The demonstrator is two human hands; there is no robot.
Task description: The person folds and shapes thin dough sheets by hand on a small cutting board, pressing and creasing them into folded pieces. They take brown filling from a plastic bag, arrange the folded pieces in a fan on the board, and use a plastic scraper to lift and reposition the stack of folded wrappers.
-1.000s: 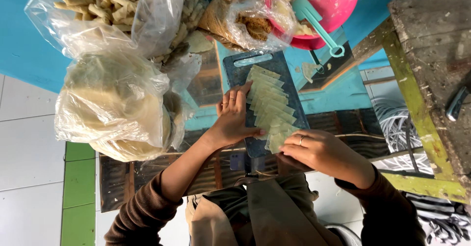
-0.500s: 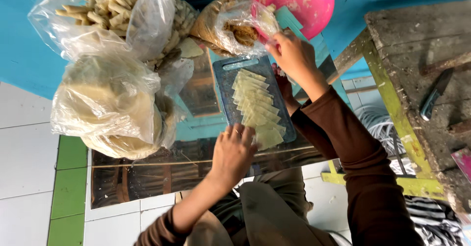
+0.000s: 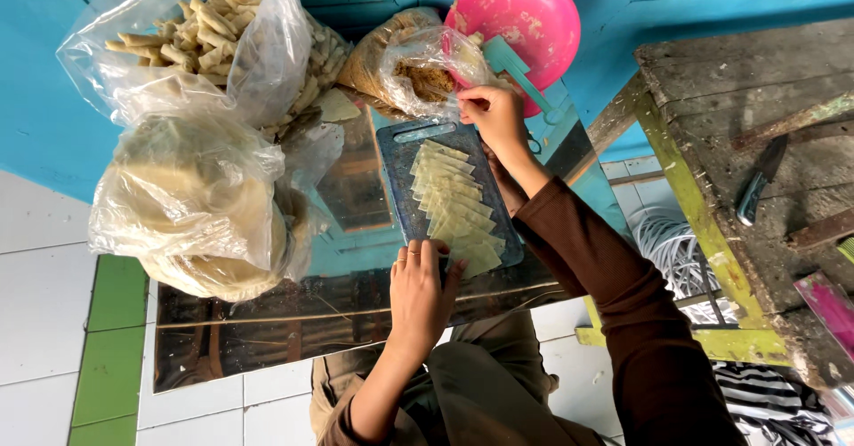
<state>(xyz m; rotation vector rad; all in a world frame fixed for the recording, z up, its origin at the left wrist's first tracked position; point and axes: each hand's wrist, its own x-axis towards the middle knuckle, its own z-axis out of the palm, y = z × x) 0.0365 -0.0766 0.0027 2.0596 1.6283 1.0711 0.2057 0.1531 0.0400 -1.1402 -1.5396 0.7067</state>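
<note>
Blue wall behind, white and green floor tiles below, a low glass-topped table (image 3: 267, 321) in the middle of the view. At centre on the glass, a dark cutting board (image 3: 400, 170) carrying a fanned row of pale square wrappers (image 3: 454, 206). Left hand (image 3: 418, 290) laid flat at 6 o'clock of the board, fingers extended and together, fingertips touching the near edge and the lowest wrapper, nothing gripped. Right hand (image 3: 494, 112) stretched to 12 o'clock of the board, fingers curled and pinched together at the rim of the pink bowl (image 3: 516, 15); whether anything sits between the fingertips, impossible to tell. Teal spatula (image 3: 520, 68) lying just beside that hand at the bowl. Clear bag of brown filling (image 3: 418, 77) at 11 o'clock of the board. Bag of rolled pieces (image 3: 191, 37) at 10 o'clock, large bag of round sheets (image 3: 191, 206) at 9 o'clock. Weathered wooden bench (image 3: 712, 99) at 3 o'clock with a knife (image 3: 756, 184) on top.
</note>
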